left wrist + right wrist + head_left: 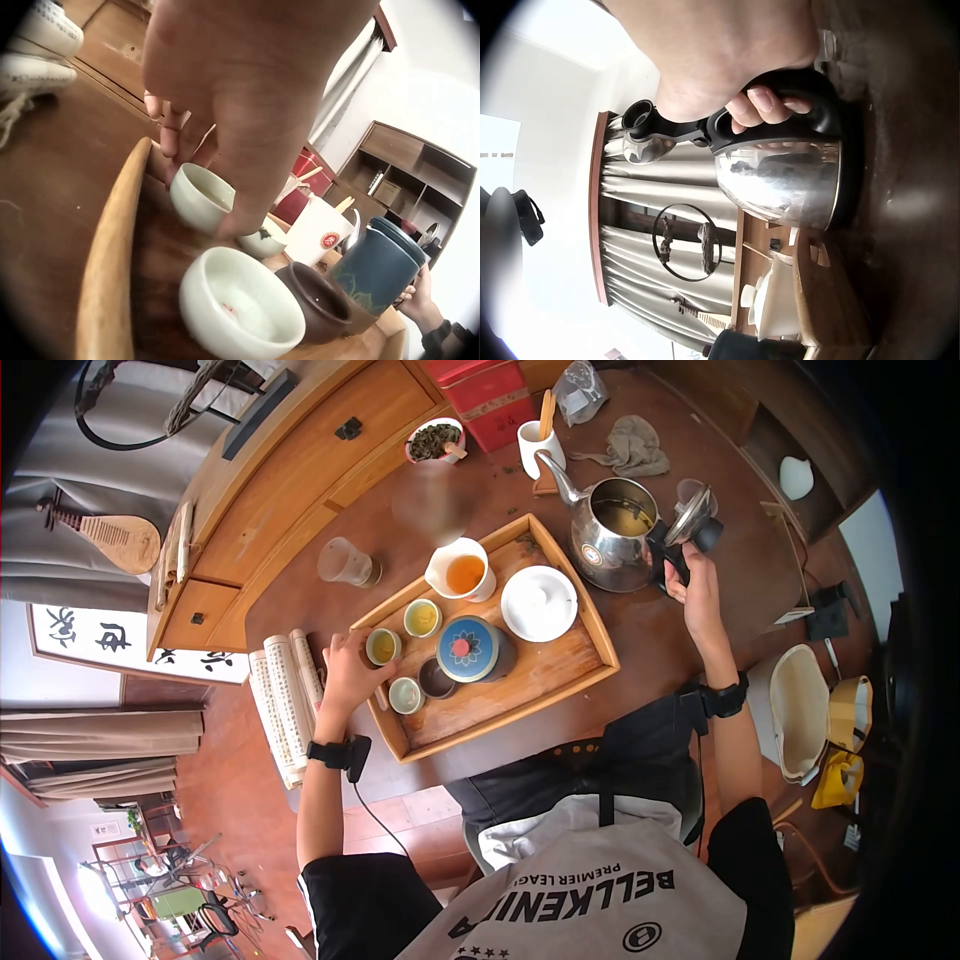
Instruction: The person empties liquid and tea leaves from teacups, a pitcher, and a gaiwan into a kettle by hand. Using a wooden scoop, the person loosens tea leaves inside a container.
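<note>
In the head view the left hand [352, 668] holds a small pale cup [382, 647] of yellow liquid between thumb and fingers at the tray's left edge; the left wrist view shows the same cup [201, 196]. A white cup [241, 304] and a dark cup [313, 301] stand near that hand. The right hand [700, 592] grips the black handle of a steel kettle [612, 548], whose lid [690, 512] is tilted up. In the right wrist view, fingers [761, 105] curl round the handle, and the kettle body [780, 180] sits upright on the table.
The wooden tray [500, 728] also bears a blue canister [470, 648], a white lidded bowl [540, 604], and a pitcher [462, 570] of amber liquid. Behind are a glass [348, 562], a bowl of leaves [436, 440], a red box [486, 402] and a cloth [632, 448]. Scrolls [285, 705] lie left.
</note>
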The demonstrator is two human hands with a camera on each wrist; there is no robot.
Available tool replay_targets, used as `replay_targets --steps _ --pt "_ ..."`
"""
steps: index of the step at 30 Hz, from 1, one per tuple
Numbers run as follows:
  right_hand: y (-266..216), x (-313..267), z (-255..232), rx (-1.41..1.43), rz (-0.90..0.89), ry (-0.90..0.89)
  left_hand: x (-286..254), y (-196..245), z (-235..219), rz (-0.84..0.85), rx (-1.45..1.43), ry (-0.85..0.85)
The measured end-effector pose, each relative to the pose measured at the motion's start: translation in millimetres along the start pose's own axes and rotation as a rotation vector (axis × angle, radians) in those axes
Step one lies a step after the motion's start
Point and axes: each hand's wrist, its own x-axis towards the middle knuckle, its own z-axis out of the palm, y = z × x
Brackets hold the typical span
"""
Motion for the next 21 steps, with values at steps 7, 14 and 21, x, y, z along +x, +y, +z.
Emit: replay_targets --steps 7,14,21 --pt "-8 -3 8 0.009 -0.016 0.04 13 6 -30 0.035 -0.167 0.096" --pt "-3 -1 0 0.018 0.031 0.003 37 37 -61 0.13 -0.277 0.131" --pt "-9 -5 2 0.02 0.006 -0.023 69 85 -78 0.202 -0.34 0.103"
